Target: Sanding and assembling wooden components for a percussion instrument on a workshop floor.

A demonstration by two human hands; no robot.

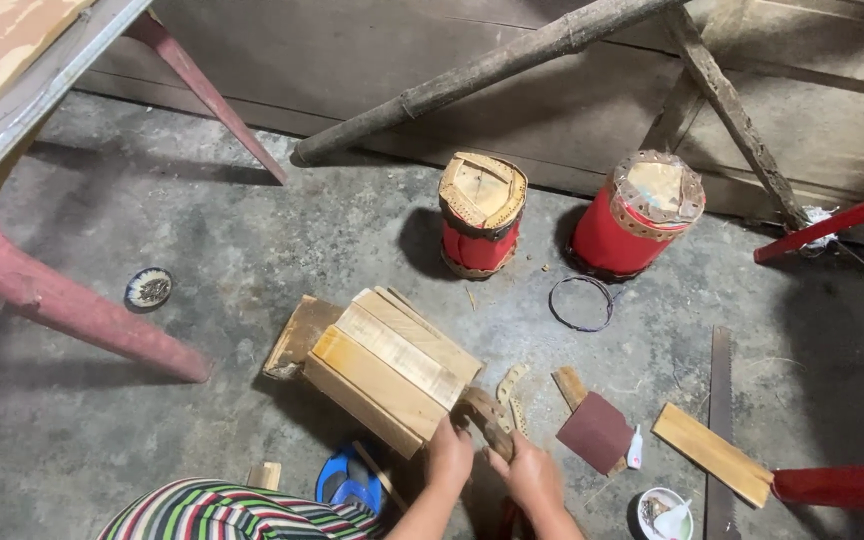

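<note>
My left hand [449,455] and my right hand [532,475] meet at the bottom middle, both gripping a small curved brown wooden piece [484,413]. The piece is pressed against the near right corner of a low wooden slat stool [392,368] on the concrete floor. A curved pale strip with holes [512,385] lies just right of the hands. My striped clothing [222,513] shows at the bottom left.
Two red cylindrical drums [481,213] [637,213] stand at the back. A wire ring [582,303], dark red sandpaper [596,431], a glue tube [635,449], a wooden slat [712,453], a hand saw [720,420], a small bowl [663,513], a blue sandal [350,479] and red table legs [72,305] surround me.
</note>
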